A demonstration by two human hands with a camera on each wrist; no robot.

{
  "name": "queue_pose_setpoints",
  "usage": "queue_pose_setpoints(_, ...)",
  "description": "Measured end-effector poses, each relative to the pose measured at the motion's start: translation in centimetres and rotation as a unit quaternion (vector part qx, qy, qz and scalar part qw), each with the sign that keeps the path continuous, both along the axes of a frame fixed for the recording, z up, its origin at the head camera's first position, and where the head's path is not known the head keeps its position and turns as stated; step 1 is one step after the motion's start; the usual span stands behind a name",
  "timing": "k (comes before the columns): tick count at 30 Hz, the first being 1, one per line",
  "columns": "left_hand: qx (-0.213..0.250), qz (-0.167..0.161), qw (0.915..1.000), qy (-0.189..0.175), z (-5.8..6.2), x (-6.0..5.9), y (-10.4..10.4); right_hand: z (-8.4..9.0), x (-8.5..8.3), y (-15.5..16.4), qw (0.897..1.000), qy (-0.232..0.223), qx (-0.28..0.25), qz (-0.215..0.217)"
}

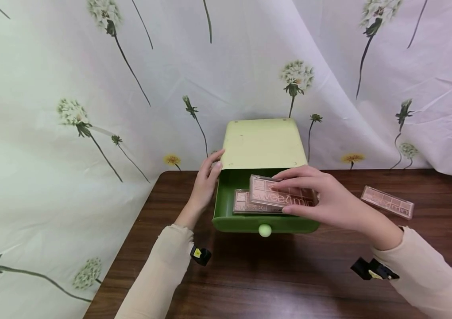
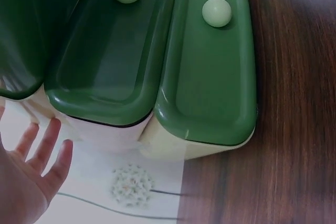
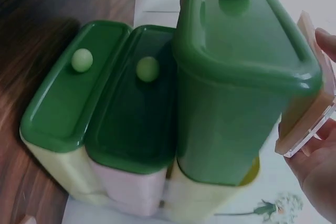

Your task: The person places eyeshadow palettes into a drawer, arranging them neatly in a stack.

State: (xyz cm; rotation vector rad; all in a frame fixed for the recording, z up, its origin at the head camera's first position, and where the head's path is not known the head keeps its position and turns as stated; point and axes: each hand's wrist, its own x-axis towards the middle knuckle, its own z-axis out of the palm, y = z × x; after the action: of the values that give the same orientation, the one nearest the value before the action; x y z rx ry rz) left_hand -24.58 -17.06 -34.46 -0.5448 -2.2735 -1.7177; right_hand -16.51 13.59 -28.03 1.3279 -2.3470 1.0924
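Pinching a palette (image 1: 263,191) between thumb and fingers, the right hand (image 1: 323,199) in the head view holds it above the pulled-out top drawer (image 1: 233,224) of a small cabinet (image 1: 263,144). Inside that green drawer lies a second palette (image 1: 241,207), label up and partly covered by the held one; whether more lie beneath, I cannot tell. The left hand (image 1: 203,184) rests its fingertips at the cabinet's left side, fingers extended. A third palette (image 1: 387,202) lies on the table (image 1: 150,248), to the right, apart from the cabinet. A pale knob (image 1: 264,230) sits on the drawer front.

In the left wrist view, the middle drawer (image 2: 105,61) and bottom drawer (image 2: 215,77) are closed, their contents hidden, while the top one juts out at the left edge. The left hand's fingers are spread, beside the cabinet's wall.

In the right wrist view, the top drawer stands out past the two closed fronts, its inside out of sight. Just beside it, at the right edge, the held palette sits between the right thumb and fingers.
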Motion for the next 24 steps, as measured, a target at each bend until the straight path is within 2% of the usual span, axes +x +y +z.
queue_pose_setpoints(5, 0.011, 0.01, 0.9997, -0.017, 0.1, 0.3, 0.2, -0.1, -0.8, -1.2, 1.0, -0.009, 0.02, 0.02)
queue_pose_setpoints(9, 0.017, 0.017, 0.9993, -0.03, 0.3, 0.5, 0.3, 0.0, -1.4, -1.9, 0.998, -0.022, 0.058, 0.011)
queue_pose_setpoints(15, 0.061, 0.015, 0.9965, -0.055, 0.3, 1.3, 0.5, -0.2, -2.3, -2.7, 0.993, -0.052, 0.104, 0.005)
queue_pose_setpoints(24, 0.059, 0.031, 0.9948, -0.076, 0.7, 2.3, 0.4, -0.5, -3.3, -3.6, 0.988, -0.039, 0.15, 0.004)
